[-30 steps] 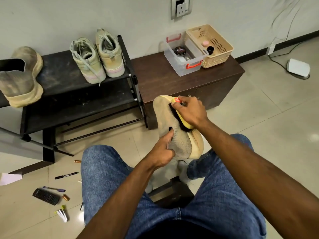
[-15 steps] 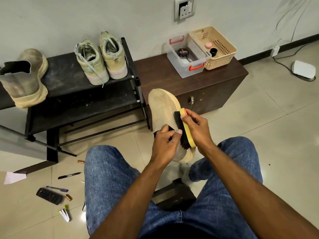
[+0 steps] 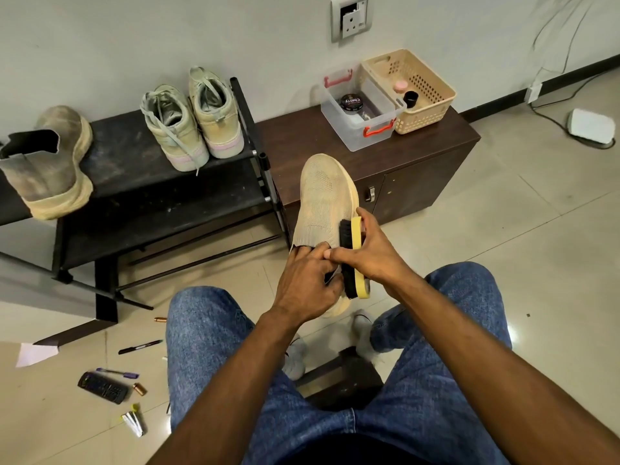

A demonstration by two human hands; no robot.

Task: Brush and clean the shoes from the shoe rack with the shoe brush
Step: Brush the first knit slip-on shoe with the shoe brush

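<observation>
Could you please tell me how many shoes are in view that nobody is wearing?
4. A beige knit shoe is held in the left hand; a dusty boot stands at the shoe rack's left end; two pale sneakers stand at its right end. Others may be hidden.

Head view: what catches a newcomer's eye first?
Centre frame, the left hand holds a beige knit slip-on shoe toe-up while the right hand presses a yellow-backed black-bristle brush against its side. Behind, a pale green sneaker pair sits on the black shoe rack.
</observation>
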